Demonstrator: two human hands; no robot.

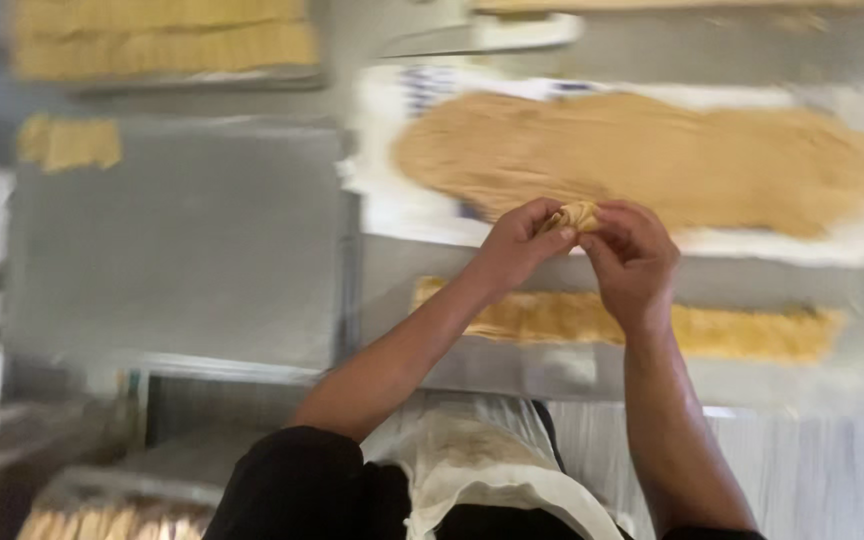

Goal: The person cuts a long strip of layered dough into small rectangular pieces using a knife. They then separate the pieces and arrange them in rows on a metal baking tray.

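1. A small folded piece of dough (579, 214) is pinched between the fingertips of the left hand (518, 244) and the right hand (634, 262), held above the steel worktable (552, 375).
2. The piece's long axis appears to run left to right, from one hand to the other; through the blur, no pointed end can be told.
3. Both hands are closed on the piece, thumbs and fingers pressed together around it, with the hands nearly touching.
4. Just beyond the hands, a long tan mound of filling (642, 158) is spread on a white sheet (402, 205), its length running left to right.
5. Nearer than the hands, a row of pale yellow dough strips (732, 330) is laid along the table, partly hidden by both forearms.
6. To the left, a bare grey metal tray (177, 245) is seen, with a small yellow dough scrap (70, 142) at its far left corner.
7. At the far left, a stack of yellow dough sheets (162, 38) is visible.
8. A white apron (472, 455) is seen at the near edge.
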